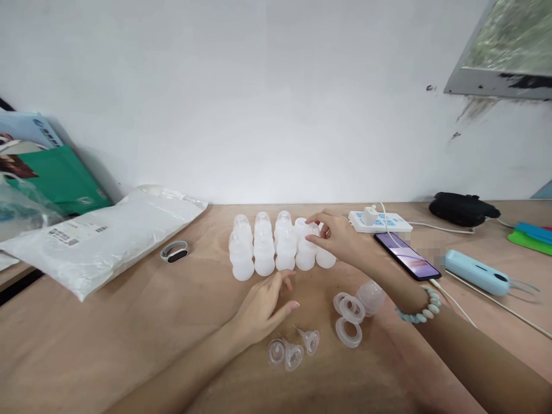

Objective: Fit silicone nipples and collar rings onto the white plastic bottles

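Small frosted-white baby bottles (pixel 264 259) with clear dome caps stand in close rows on the table. My right hand (pixel 334 234) reaches over the right end of the rows, thumb and fingers pinched around a clear dome cap (pixel 313 230) on top of a bottle. Part of the bottles behind it is hidden by this hand. In front of the rows my left hand (pixel 268 305) hovers, open, thumb and fingers apart, holding nothing. Close below it lie clear silicone teats (pixel 294 355). Under my right forearm are translucent collar rings (pixel 349 332) and a loose clear dome cap (pixel 371 297).
A white plastic parcel (pixel 116 230) and a grey wristband (pixel 174 252) lie at left. On the right are a power strip (pixel 399 223), a phone (pixel 407 256) with cables, a light-blue device (pixel 476 272) and a black pouch (pixel 463 209). The wall (pixel 267 103) bounds the table's back.
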The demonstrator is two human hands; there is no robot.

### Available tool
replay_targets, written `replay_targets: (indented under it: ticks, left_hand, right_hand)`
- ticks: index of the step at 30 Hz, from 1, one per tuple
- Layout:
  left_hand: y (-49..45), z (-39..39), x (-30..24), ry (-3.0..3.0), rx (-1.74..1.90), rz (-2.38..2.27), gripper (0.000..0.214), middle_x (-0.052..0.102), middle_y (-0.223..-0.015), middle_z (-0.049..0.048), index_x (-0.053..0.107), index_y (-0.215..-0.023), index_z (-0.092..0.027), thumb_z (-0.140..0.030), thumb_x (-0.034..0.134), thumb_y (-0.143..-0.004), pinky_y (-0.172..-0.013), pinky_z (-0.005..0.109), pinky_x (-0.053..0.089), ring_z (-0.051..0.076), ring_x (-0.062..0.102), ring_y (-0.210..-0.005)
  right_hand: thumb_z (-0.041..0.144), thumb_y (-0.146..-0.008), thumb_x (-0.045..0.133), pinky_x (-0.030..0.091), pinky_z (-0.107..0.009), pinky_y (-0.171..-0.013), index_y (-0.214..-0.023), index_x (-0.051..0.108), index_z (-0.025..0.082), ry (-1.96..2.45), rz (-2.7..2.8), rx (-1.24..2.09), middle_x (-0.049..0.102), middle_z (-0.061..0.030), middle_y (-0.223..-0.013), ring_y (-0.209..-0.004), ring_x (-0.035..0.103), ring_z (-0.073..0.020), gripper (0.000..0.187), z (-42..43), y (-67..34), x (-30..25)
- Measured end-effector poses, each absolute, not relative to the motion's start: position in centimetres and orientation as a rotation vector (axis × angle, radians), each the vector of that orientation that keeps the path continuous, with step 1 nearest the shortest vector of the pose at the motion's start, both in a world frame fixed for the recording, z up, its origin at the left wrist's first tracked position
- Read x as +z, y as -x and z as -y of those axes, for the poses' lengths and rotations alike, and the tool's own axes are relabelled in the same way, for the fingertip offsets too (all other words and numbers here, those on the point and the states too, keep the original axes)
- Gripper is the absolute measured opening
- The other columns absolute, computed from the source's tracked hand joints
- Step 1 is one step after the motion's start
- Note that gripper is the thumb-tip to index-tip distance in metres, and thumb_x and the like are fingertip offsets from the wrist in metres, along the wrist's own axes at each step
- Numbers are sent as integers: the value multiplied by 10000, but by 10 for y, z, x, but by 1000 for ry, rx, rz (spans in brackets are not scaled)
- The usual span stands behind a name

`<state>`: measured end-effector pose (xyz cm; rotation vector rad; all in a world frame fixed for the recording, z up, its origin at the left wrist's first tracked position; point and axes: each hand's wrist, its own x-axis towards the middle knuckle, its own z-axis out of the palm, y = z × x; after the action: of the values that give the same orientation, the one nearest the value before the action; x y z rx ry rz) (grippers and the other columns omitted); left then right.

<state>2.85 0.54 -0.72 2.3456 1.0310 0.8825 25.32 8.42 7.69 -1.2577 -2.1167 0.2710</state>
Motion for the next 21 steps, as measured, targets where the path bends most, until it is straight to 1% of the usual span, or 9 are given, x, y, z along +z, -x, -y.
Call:
replay_targets:
  ticks: [4, 7, 9, 10, 13, 15, 17, 19, 21]
  left_hand:
    - [-29, -5, -6, -2334, 873, -1032, 313, 691, -1000, 64, 468, -1234, -209, -350, 490, -955, -766, 375, 522, 249, 664, -841]
    - [-30, -5, -4, -2306, 862, -1026, 269, 687, -968, 61, 506, -1207, -203, -327, 471, -970, -768, 374, 514, 240, 651, -828]
    - [-30, -5, -3, -2280, 836, -1007, 212, 677, -930, 52, 563, -1139, -200, -301, 471, -977, -725, 345, 510, 216, 635, -783]
    - [-30, -5, -2, -2267, 812, -984, 183, 671, -911, 45, 600, -1082, -199, -288, 481, -976, -691, 320, 506, 197, 624, -748]
    - [-29, -8, -2, -2234, 700, -852, 139, 672, -902, 27, 693, -953, -201, -279, 579, -944, -615, 247, 490, 144, 608, -680]
    - [-29, -10, -2, -2224, 625, -761, 124, 685, -952, 28, 739, -967, -216, -296, 678, -896, -675, 244, 506, 150, 637, -750]
    - [-30, -11, -2, -2225, 573, -710, 165, 685, -988, 28, 766, -992, -240, -303, 761, -840, -791, 280, 506, 183, 647, -875]
    - [-31, -12, -2, -2231, 540, -698, 171, 670, -984, 23, 784, -971, -258, -304, 801, -808, -864, 311, 481, 207, 627, -949]
    - [-32, -12, -1, -2233, 517, -701, 145, 651, -964, 16, 793, -936, -269, -326, 807, -803, -868, 316, 469, 210, 611, -957]
  right_hand:
    - [211, -815, 704, 496, -314, -668, -1070, 680, 176, 1256, 2135, 257, 622, -41, -950, -621, 573, -128, 259, -87, -249, 79]
    - [252, -827, 704, 501, -333, -681, -1131, 661, 173, 1259, 2137, 250, 630, -66, -1011, -652, 592, -150, 317, -81, -252, 84]
    - [286, -851, 680, 498, -342, -685, -1164, 638, 178, 1259, 2115, 210, 628, -80, -1053, -661, 595, -157, 335, -72, -257, 90]
    - [294, -866, 660, 493, -341, -680, -1156, 632, 184, 1256, 2103, 175, 630, -79, -1052, -660, 592, -157, 312, -65, -260, 92]
    - [240, -888, 600, 467, -326, -664, -1037, 638, 199, 1253, 2179, 75, 658, -58, -975, -684, 592, -165, 159, -39, -270, 98]
    - [181, -861, 604, 464, -347, -722, -949, 650, 194, 1267, 2383, 39, 683, -50, -919, -767, 614, -195, 100, -19, -276, 98]
    - [157, -802, 664, 452, -404, -826, -855, 663, 188, 1299, 2619, -3, 698, -51, -890, -872, 625, -241, 61, -2, -281, 95]
    - [177, -735, 747, 435, -442, -882, -768, 664, 179, 1354, 2774, -44, 698, -58, -868, -914, 622, -273, 89, 9, -284, 88]
    - [207, -681, 810, 441, -442, -881, -738, 666, 172, 1390, 2839, -76, 691, -66, -848, -913, 618, -285, 158, 15, -287, 79]
